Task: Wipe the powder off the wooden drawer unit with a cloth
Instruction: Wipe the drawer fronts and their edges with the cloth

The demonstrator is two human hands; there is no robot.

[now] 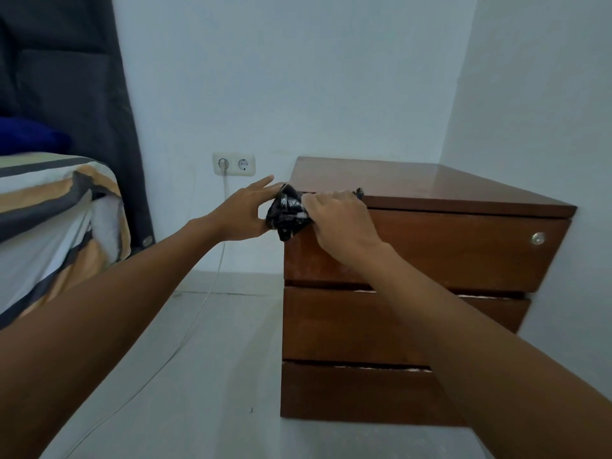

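A brown wooden drawer unit [463, 253] with three drawers stands against the white wall on the right. A crumpled black cloth [287, 212] with white smears sits at the unit's top front left corner. My right hand [337, 220] grips the cloth from the right and rests against the top drawer's front edge. My left hand [245, 210] holds the cloth's left side between thumb and fingers, the index finger stretched out. White powder traces show in the gaps between the drawers.
A bed [49, 226] with a striped sheet stands at the left, a dark curtain [82, 94] behind it. A double wall socket [233, 164] has a white cable [212, 286] running down across the pale floor. A round lock [538, 238] sits on the top drawer.
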